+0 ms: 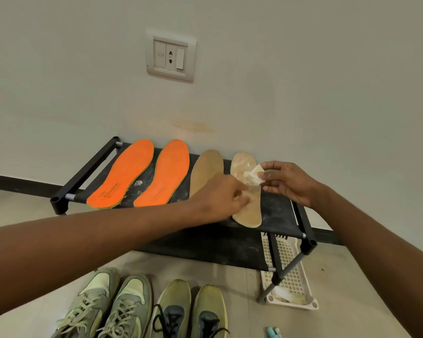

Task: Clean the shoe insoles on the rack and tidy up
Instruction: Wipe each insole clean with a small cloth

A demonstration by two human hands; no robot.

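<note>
Head: right hand (286,182) pinching tissue (253,175), apparently

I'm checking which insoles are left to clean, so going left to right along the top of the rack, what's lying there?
Orange insole → second orange insole → tan insole → pale insole, beside the wipe in the right hand.

I noted a pale wall (303,69) carrying a white switch-and-socket plate (170,56), with a faint yellowish stain (191,125) lower down. A dark skirting strip (17,182) met the beige floor (340,276). Light was soft and even
</note>
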